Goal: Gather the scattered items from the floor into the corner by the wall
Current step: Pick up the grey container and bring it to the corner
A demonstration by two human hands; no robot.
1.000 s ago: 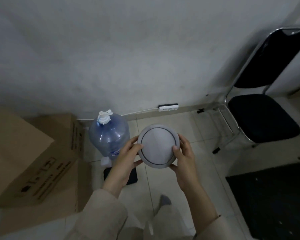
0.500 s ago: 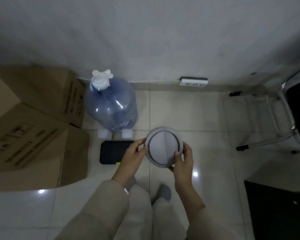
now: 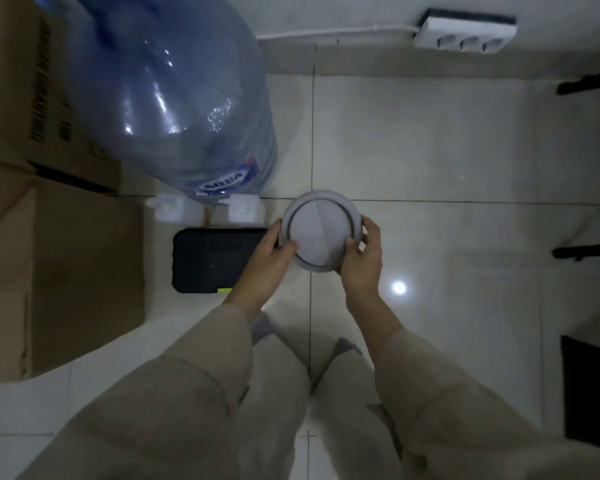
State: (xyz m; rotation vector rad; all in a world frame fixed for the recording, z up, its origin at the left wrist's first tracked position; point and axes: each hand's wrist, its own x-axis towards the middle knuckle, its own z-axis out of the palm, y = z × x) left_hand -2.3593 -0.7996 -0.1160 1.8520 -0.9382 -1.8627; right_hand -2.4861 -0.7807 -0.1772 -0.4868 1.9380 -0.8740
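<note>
Round white disc (image 3: 321, 233) with a dark ring near its edge is held over the tiled floor (image 3: 430, 140), between both hands. The left hand (image 3: 269, 261) grips its left edge, thumb on top and fingers curled below; the right hand (image 3: 361, 263) grips the right edge in the same way, thumb on the face and fingers wrapped around the rim. No writing can be read on the disc. Just left of the left hand lies a flat black case (image 3: 208, 259) with a small yellow-green tab at its lower edge; the hand covers its right end. Beyond the case stand two small white plastic pieces (image 3: 245, 209), touching the foot of a big blue water jug (image 3: 174, 98). The jug label shows the word "AQUA" upside down. At the left are brown cardboard boxes (image 3: 59, 265); the far one has black printing on its side, but it is too blurred to read. Against the wall, at top right, sits a white power strip (image 3: 465, 32) with three sockets, its cable running left along the baseboard. Beige sleeves (image 3: 426, 375) and trousers fill the bottom.
</note>
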